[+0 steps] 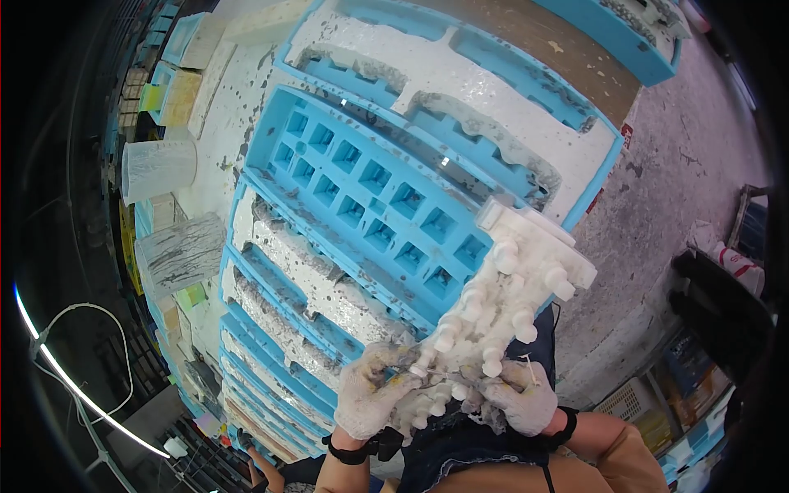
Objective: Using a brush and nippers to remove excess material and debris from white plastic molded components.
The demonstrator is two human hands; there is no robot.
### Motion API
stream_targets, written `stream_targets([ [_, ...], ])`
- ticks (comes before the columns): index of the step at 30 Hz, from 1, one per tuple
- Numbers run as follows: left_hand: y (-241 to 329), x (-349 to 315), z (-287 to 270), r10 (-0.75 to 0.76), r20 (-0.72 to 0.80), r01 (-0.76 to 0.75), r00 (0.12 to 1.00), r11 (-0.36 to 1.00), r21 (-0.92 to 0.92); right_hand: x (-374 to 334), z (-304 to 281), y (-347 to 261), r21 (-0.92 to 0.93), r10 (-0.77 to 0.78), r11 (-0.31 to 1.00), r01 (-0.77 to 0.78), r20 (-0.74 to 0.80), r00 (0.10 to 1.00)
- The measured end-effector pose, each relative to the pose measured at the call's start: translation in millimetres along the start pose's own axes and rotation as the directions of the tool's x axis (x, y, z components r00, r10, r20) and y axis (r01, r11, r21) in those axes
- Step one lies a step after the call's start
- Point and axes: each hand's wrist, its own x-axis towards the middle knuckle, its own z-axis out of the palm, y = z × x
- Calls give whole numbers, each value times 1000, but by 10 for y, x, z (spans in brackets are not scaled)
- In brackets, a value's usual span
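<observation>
A long white casting (501, 287) with several rounded knobs leans from my lap up onto the near right end of a blue mould. My left hand (368, 390), in a stained white knit glove, has its fingers curled at the casting's lower left edge. On the opposite edge my right hand (526, 397), gloved alike, is closed around the piece. The blue mould (362, 201) is set with rows of square recesses, and the casting covers part of its right end. Some fingertips are hidden against the casting.
Beyond lies a wide blue mould (604, 135) partly filled with white material. More filled blue moulds (300, 263) line up at left. A whitish plastic bucket (156, 171) and a grey-streaked block (181, 253) stand farther left. Another person's arm (265, 470) shows at lower left.
</observation>
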Motion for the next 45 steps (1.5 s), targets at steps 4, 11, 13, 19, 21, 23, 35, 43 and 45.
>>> stream_targets([
  [4,22,23,-12,18,38,-20,999,999,49,1,-24,175,-15,-16,1000,16,12,1000],
  [11,71,34,-35,13,72,-17,997,998,55,47,5,287,0,-79,997,79,-16,997],
  [13,97,35,-25,14,69,-19,998,997,73,50,-9,215,-26,-66,997,66,-3,998],
  [19,15,20,-36,10,25,-11,1000,1000,18,26,-2,-36,77,91,992,-98,83,992],
  [21,-9,19,-29,-2,18,3,1000,1000,-20,18,-12,-80,139,177,970,-198,147,973],
  [23,-9,21,-23,-14,13,15,1000,998,-58,13,-36,55,-155,-102,980,123,139,985],
  [35,-5,10,-41,27,19,-28,999,997,66,-36,134,-280,154,85,984,-92,55,995],
  [43,13,26,-48,51,78,-57,996,995,81,22,23,317,3,-77,997,77,-26,997],
  [45,28,24,-41,50,73,-55,996,996,65,23,25,358,-24,-31,999,29,-82,996],
])
